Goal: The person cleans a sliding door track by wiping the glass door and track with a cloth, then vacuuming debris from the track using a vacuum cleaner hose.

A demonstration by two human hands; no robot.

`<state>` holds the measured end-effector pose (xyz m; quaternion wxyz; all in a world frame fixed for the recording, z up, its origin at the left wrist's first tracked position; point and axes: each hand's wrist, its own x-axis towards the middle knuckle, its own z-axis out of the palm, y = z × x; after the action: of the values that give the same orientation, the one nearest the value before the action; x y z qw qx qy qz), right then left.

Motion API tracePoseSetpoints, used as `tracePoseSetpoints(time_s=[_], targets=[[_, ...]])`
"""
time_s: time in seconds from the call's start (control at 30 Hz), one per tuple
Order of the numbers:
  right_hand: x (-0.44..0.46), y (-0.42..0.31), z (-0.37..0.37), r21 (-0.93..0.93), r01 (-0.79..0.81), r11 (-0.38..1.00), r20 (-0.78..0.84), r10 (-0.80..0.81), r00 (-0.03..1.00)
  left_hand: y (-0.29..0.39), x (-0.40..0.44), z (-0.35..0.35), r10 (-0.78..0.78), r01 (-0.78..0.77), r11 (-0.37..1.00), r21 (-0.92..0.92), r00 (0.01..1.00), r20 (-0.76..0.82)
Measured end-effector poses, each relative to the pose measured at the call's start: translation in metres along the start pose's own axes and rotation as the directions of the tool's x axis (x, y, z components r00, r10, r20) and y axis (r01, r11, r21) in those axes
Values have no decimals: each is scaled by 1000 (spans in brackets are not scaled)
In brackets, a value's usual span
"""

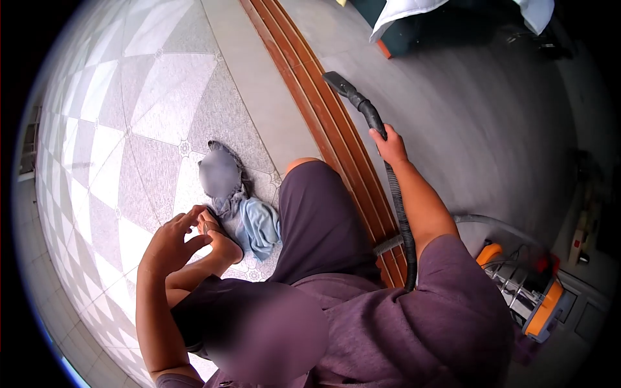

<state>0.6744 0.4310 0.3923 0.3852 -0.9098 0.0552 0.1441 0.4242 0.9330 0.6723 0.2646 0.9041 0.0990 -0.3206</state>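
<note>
My right hand (390,145) is wrapped round the handle end of a black vacuum cleaner hose (401,213). Its flat nozzle (337,83) points away from me, above or on the edge of a brown sliding-door track (304,84); contact cannot be made out. From the hand, the ribbed hose runs down beside my right arm. My left hand (171,244) holds nothing, with the thumb apart from the bent fingers, over my sandalled foot (215,227). Just beyond that foot, a crumpled grey cloth (226,204) and a light blue cloth (260,227) lie on the tiles.
Patterned tiles (168,97) cover the left side, and a smooth grey floor (466,129) lies right of the track. An orange and grey machine (542,310) stands at the lower right, near a grey hose (495,222). White fabric (407,13) hangs at the top.
</note>
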Motion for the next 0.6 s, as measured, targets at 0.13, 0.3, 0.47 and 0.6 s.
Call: tracePoseSetpoints(time_s=[0.13,0.3,0.47,0.6], targets=[[92,-105,42,-291,-22,957,-117,-13,993,2,-6,3,30,-30,999,11,997,-74],[154,-191,44,-275,-94,957,-127,60,990,8,-6,10,67,-62,997,54,993,-98],[112,-135,27,-307,-46,951,-175,-9,984,10,-11,13,111,-107,991,77,992,-53],[28,-25,22,-236,-113,965,-316,34,948,5,-15,13,168,-163,986,43,978,-125]])
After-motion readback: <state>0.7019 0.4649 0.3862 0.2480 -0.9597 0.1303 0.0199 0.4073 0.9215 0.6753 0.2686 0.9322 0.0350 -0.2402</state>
